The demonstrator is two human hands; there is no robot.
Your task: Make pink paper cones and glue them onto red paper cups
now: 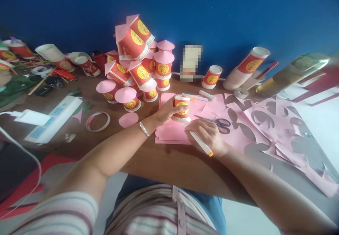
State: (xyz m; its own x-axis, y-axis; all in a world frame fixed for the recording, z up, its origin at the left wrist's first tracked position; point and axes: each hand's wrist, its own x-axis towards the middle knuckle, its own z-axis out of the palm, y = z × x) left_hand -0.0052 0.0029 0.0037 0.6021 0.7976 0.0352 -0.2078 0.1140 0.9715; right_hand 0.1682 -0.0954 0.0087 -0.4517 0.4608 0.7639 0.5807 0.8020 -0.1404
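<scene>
My left hand (166, 111) grips a red paper cup (182, 108) with a yellow emblem, standing upside down on a stack of pink paper (172, 130). My right hand (208, 136) holds a white marker (199, 141) with an orange end, its tip at the base of the cup. Black-handled scissors (219, 123) lie on the pink paper just right of my right hand. A silver bracelet (144, 129) is on my left wrist.
A pile of red cups with pink cone lids (140, 69) stands behind. A pink paper disc (128, 119), tape ring (97, 121) and white power strip (53, 118) lie left. Cut pink sheets (265, 122), a sleeve of cups (246, 68) and tape roll (241, 93) lie right.
</scene>
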